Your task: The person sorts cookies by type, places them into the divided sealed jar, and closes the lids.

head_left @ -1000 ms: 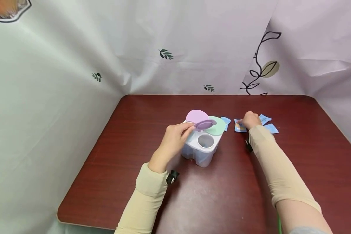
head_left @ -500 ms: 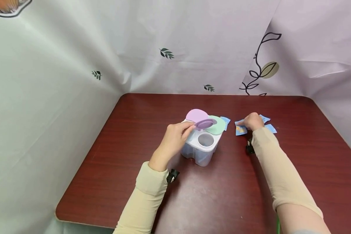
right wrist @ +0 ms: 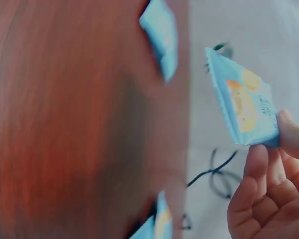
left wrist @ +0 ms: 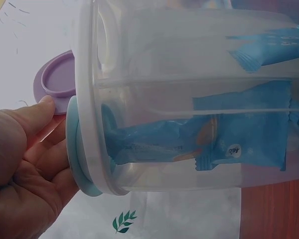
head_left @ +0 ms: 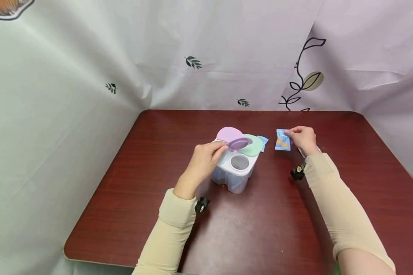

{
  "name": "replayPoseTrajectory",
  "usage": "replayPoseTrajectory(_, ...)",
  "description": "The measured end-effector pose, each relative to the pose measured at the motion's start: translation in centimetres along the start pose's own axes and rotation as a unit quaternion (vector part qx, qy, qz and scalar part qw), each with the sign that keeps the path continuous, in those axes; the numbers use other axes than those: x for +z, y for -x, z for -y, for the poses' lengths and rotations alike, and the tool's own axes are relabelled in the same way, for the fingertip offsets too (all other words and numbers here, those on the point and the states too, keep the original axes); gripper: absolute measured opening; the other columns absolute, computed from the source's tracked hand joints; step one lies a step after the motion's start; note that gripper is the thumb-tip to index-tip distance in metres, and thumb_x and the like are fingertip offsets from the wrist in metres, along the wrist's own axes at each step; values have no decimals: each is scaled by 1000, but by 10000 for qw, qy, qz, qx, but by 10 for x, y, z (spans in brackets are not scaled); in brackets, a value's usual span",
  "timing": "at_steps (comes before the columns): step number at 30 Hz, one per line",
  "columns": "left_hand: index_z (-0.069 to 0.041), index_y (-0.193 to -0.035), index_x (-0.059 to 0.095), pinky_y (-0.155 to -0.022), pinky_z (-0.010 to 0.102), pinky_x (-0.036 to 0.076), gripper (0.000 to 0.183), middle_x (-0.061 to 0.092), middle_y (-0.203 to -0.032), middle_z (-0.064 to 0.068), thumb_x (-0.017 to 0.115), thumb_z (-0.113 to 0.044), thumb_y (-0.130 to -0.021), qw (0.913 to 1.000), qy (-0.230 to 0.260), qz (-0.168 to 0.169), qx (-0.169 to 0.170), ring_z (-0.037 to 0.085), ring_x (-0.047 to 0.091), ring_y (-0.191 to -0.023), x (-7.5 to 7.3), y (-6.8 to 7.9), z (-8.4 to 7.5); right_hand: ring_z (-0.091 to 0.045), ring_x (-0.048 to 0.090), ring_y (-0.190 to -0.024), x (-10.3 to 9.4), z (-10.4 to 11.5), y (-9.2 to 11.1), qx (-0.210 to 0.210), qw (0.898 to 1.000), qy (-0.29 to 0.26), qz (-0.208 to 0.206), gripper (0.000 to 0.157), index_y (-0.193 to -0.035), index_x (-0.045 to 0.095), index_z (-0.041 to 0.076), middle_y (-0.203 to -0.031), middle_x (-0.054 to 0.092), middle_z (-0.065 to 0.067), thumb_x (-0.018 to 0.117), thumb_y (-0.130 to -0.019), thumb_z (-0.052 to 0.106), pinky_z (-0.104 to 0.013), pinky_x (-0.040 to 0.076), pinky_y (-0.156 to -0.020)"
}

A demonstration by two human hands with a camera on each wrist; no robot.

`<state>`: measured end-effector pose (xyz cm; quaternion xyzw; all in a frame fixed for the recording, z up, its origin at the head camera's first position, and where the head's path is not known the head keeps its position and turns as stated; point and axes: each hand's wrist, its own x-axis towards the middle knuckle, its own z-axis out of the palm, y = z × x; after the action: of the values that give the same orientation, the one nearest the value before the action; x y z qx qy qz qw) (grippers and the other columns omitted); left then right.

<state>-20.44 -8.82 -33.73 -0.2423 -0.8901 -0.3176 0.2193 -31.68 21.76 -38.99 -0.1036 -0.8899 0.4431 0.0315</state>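
Observation:
A translucent container [head_left: 236, 181] with a white top and several round lids stands on the table. My left hand [head_left: 201, 164] pinches a raised purple lid [head_left: 238, 144] between thumb and fingers, leaving a round opening uncovered in front. The left wrist view shows its other fingers by a light blue lid [left wrist: 78, 154]. Blue packets [left wrist: 249, 129] lie inside the container, seen through its wall. To the right, my right hand [head_left: 305, 139] holds a small blue packet [head_left: 282, 139] by its edge, lifted off the table; its orange print [right wrist: 243, 107] shows in the right wrist view.
Another blue packet [head_left: 263, 143] lies just behind the container's right side. One more packet [right wrist: 161, 224] is partly visible near the right hand. A pink lid [head_left: 228, 133] and a mint green lid [head_left: 252, 146] cover the container's back. White sheeting [head_left: 220, 84] hangs behind the table.
My right hand has picked up a blue packet from the group at the right and raised it, tilting the wrist. The left hand keeps holding the purple lid up.

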Motion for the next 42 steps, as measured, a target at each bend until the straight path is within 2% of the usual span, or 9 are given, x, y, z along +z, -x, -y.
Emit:
replayPoseTrajectory(4, -8, -92, 68, -74, 26, 45, 14, 65, -86, 1, 60, -16, -83, 10000, -5, -40, -21, 13, 60, -79, -1, 0, 0, -5, 48, -46, -3, 16, 10, -196, 9970, -738, -158, 36, -91, 58, -1, -62, 55, 0, 62, -80, 33, -23, 42, -44)
replayPoseTrajectory(11, -8, -92, 67, -73, 26, 45, 14, 65, -86, 1, 60, -16, -83, 10000, -12, -1, -38, 13, 60, -78, 0, 0, 0, -4, 50, -45, -6, 42, 33, -688, 9838, -1641, -223, 28, -82, 57, 5, -57, 56, 11, 67, -75, 30, -18, 39, -42)
replayPoseTrajectory(19, -9, -91, 68, -73, 24, 45, 14, 65, -86, 0, 60, -16, -83, 10000, 53, -37, -35, 12, 59, -77, 1, 0, 2, -11, 51, -45, -12, 64, 60, -1177, 9669, -2259, -125, 29, -80, 61, 1, -62, 61, 2, 71, -71, 27, -21, 44, -46)
replayPoseTrajectory(20, -9, -91, 68, -73, 24, 45, 14, 65, -86, 0, 60, -16, -83, 10000, 46, -34, -28, 12, 59, -77, 2, -1, 2, -11, 52, -45, -11, 58, 57, -1318, 9581, -2542, 39, 27, -80, 62, 2, -62, 61, 2, 73, -70, 25, -21, 44, -46)
replayPoseTrajectory(24, -9, -92, 68, -72, 24, 45, 14, 65, -85, 0, 59, -16, -83, 10000, 21, -15, 1, 12, 59, -77, 2, -1, 3, -14, 53, -48, -12, 62, 70, -1493, 9562, -2514, 123, 31, -82, 63, 0, -64, 62, -2, 73, -70, 27, -23, 46, -50)
replayPoseTrajectory(27, -9, -92, 68, -72, 24, 45, 14, 65, -85, 0, 59, -16, -83, 10000, 25, -14, 7, 12, 59, -76, 2, -1, 3, -13, 53, -48, -13, 75, 89, -1598, 9559, -2462, 106, 24, -80, 62, 1, -62, 61, -1, 71, -73, 22, -22, 46, -51)
replayPoseTrajectory(31, -9, -91, 68, -72, 25, 45, 13, 65, -84, 0, 60, -16, -83, 10000, 12, -45, 25, 13, 59, -76, 1, -2, 3, -10, 53, -47, -7, 87, 109, -2065, 9361, -2834, 281, 9, -76, 63, 1, -60, 61, 4, 69, -73, 6, -19, 46, -50)
replayPoseTrajectory(37, -8, -91, 68, -73, 26, 45, 14, 65, -85, 1, 60, -16, -83, 10000, -14, -69, 40, 13, 60, -77, 1, -2, 2, -5, 54, -54, 7, 105, 135, -2905, 9302, -2245, -19, 12, -78, 60, -11, -64, 59, 12, 67, -71, -4, -16, 44, -53)
replayPoseTrajectory(42, -8, -91, 68, -73, 26, 45, 15, 65, -86, 1, 59, -17, -84, 10000, -42, 11, -31, 14, 60, -78, 1, -2, 1, -1, 51, -54, 19, 111, 143, -3141, 9242, -2172, -72, 9, -73, 60, -11, -63, 60, 0, 67, -68, -11, -15, 41, -52)
